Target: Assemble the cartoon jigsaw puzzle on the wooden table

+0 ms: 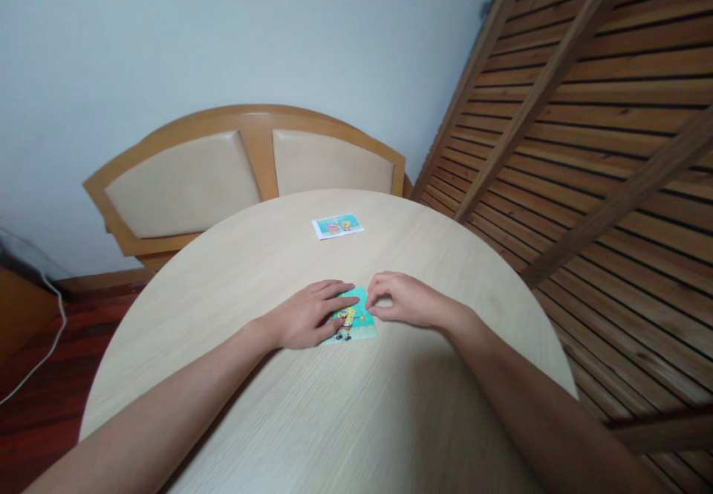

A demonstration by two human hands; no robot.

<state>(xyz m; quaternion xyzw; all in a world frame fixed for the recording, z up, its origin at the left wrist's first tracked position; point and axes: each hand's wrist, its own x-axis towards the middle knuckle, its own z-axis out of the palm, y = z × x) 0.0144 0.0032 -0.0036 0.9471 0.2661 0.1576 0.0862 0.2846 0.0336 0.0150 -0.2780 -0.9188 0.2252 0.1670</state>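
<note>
A small turquoise jigsaw puzzle point(356, 323) with a yellow cartoon figure lies flat on the round pale wooden table point(278, 405). My left hand point(309, 312) rests flat on the puzzle's left part, fingers stretched out over it. My right hand point(404, 301) sits at the puzzle's upper right corner, fingers curled and pinched together against its edge; whether a piece is between them is hidden. Farther back on the table lies a small picture card point(337, 225) with the same cartoon scene.
Behind the table stands a wooden bench back point(245, 167) with two beige padded panels. A slatted wooden frame point(584, 145) leans against the wall at the right. A white cable point(47, 330) runs over the dark red floor at the left.
</note>
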